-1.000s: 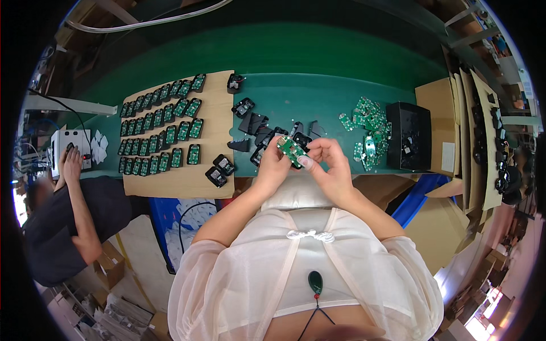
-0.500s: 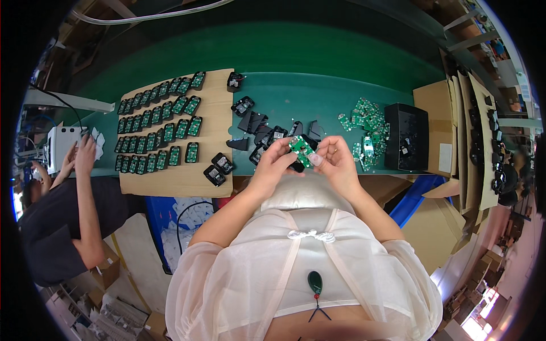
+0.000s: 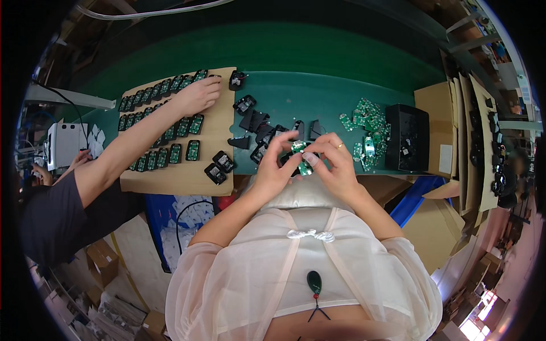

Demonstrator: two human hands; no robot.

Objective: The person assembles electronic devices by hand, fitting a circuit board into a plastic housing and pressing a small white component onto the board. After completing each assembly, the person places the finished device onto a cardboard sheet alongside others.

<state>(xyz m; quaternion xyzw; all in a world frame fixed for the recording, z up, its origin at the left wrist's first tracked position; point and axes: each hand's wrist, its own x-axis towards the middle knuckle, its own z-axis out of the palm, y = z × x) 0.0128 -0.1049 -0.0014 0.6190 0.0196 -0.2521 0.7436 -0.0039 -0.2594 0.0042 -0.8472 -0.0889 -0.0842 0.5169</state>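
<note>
Both my hands meet just above the near edge of the green table [image 3: 318, 96]. My left hand [image 3: 275, 165] and my right hand [image 3: 335, 165] pinch a small green circuit board [image 3: 300, 149] between their fingertips, with a black casing part [image 3: 290, 163] under it. Loose black casing halves [image 3: 259, 122] lie just beyond my left hand. A pile of green circuit boards [image 3: 364, 122] lies beyond my right hand, next to a black box [image 3: 408, 136].
A cardboard sheet [image 3: 213, 165] at the left carries rows of assembled black units with green boards [image 3: 165, 119]. A co-worker's hand [image 3: 199, 94] reaches across it from the left. Cardboard panels [image 3: 449, 131] and a rack of black parts [image 3: 497, 148] stand at the right.
The co-worker's arm has swung from the white device at the far left onto the cardboard sheet of units. My hands stay together on the circuit board.
</note>
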